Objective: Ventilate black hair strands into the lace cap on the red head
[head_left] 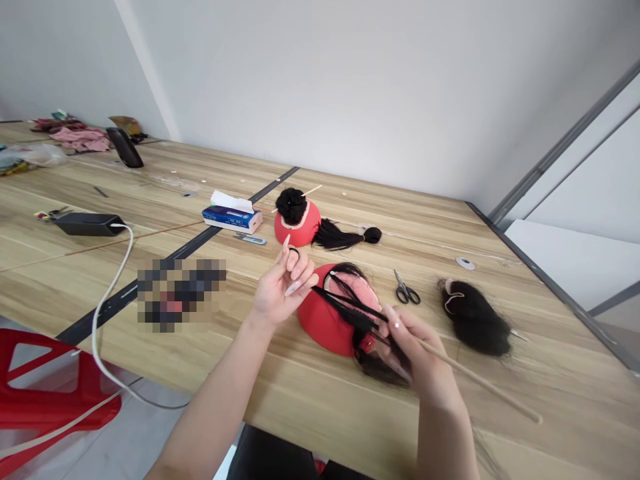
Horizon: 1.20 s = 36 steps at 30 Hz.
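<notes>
My left hand point(285, 283) is at the left edge of a red dome point(320, 320), its fingers pinched on the end of stretched black hair strands point(345, 303). A dark ring-like loop sits on one finger. At the dome's right side, my right hand point(407, 340) is closed round the same hair and a thin wooden stick point(485, 381) that points down to the right. The dome has a pink netted opening point(357, 290) on top, with more black hair hanging at its lower right.
Behind stand a second red dome point(297, 233) with bundled hair and a tissue box point(233, 217). Scissors point(407, 288) and a black hair piece point(477, 319) lie right. A black power strip point(90, 225) with a white cable lies left, above a red stool point(45, 380).
</notes>
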### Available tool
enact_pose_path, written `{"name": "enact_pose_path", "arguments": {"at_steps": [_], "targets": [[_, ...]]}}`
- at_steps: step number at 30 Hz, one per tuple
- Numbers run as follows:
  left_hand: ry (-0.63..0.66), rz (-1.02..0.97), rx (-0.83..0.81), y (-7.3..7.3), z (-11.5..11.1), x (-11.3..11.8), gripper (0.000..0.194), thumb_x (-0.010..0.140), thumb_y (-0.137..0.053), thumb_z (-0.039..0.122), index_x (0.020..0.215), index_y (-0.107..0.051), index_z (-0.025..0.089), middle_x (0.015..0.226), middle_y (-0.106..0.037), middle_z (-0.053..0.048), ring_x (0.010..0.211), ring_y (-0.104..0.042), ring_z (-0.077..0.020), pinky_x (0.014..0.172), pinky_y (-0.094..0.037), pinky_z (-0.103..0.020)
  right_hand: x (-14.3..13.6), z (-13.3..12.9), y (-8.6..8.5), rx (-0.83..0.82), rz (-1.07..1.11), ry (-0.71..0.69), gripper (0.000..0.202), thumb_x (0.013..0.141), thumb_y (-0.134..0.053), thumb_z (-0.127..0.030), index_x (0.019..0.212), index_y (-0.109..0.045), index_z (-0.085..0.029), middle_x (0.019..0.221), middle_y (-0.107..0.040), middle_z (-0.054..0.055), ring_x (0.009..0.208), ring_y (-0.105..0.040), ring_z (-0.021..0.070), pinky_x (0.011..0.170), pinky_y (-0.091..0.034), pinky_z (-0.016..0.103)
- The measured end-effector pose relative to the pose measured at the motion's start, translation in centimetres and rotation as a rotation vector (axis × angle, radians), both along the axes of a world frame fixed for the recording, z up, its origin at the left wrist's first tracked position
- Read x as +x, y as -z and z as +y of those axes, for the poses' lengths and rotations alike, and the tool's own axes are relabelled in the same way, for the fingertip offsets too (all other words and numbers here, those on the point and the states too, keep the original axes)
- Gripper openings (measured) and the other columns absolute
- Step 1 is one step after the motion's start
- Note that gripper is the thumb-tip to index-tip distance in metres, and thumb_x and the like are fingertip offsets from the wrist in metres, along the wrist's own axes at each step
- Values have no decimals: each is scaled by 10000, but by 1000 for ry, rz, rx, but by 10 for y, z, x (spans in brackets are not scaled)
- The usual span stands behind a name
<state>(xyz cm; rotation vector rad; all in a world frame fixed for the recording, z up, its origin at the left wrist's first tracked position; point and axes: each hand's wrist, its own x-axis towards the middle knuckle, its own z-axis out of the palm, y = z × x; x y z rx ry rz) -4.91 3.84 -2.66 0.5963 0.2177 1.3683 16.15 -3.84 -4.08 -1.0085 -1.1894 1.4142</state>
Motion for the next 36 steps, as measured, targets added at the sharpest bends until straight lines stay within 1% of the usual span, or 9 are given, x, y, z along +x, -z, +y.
{"name": "enact_pose_path", "arguments": {"at_steps": [3, 6, 9, 12, 15, 21, 27, 32, 36], "targets": [[-47, -12, 12, 1, 5, -9, 496, 1043, -210, 234, 611, -438, 149, 565, -318, 37, 424, -286, -66, 446, -312, -185, 12, -1, -2, -2, 191, -1, 324, 883, -592, -504, 745, -589, -212, 549, -526, -25, 342, -401, 96, 277, -259, 195], [-82, -44, 32, 2, 10, -16, 499, 1046, -178, 236, 628, -437, 149, 571, -320, 40, 416, -271, -63, 424, -265, -191, 23, 1, -2, 60, 200, 22, 398, 904, -499, -581, 837, -651, -220, 633, -644, 28, 377, -536, 162, 293, -397, 267], [-99, -30, 54, 4, 14, -19, 489, 1046, -189, 246, 635, -436, 149, 580, -335, 39, 424, -284, -64, 429, -260, -194, 30, 7, 0, 131, 7, 172, 596, 918, -328, -684, 892, -692, -213, 739, -702, 72, 511, -642, 204, 463, -528, 331], [-90, 8, 67, 5, 15, -20, 472, 1037, -204, 221, 630, -435, 154, 595, -374, 29, 456, -353, -78, 476, -320, -205, 32, 15, 5, 232, -284, 372, 710, 907, -255, -726, 857, -729, -200, 767, -676, 71, 650, -653, 204, 624, -538, 340], [-29, 16, 75, 7, 13, -22, 450, 1007, -285, 197, 569, -382, 160, 604, -412, 12, 491, -419, -94, 521, -374, -228, 32, 22, 11, 287, -414, 391, 678, 923, -302, -693, 765, -735, -196, 560, -557, 23, 598, -582, 185, 630, -487, 325], [103, 167, 67, 19, 9, -31, 587, 861, -541, 267, 403, -190, 163, 612, -501, -47, 601, -547, -159, 675, -487, -337, 34, 31, 25, 218, -127, 410, 520, 938, -460, -566, 708, -712, -173, 505, -569, 16, 503, -529, 160, 470, -409, 274], [347, 343, 205, 27, 14, -17, 568, 749, -677, 358, 375, -298, 159, 741, -650, -134, 707, -626, -261, 718, -494, -393, 32, 41, 31, 201, 48, 387, 420, 872, -587, -520, 671, -707, -171, 548, -592, 20, 513, -536, 151, 451, -426, 264], [386, 363, 199, 33, 16, -1, 500, 764, -651, 294, 387, -348, 166, 729, -669, -145, 765, -645, -285, 793, -487, -418, 26, 50, 35, 130, 78, 367, 264, 722, -778, -428, 715, -728, -169, 588, -590, -10, 519, -517, 117, 493, -445, 242], [383, 349, 201, 34, 16, 0, 515, 747, -670, 313, 384, -336, 167, 699, -659, -119, 709, -637, -255, 810, -484, -424, 26, 52, 41, 64, 67, 241, 258, 732, -786, -405, 697, -734, -154, 599, -632, 9, 507, -537, 108, 463, -458, 219]]}}
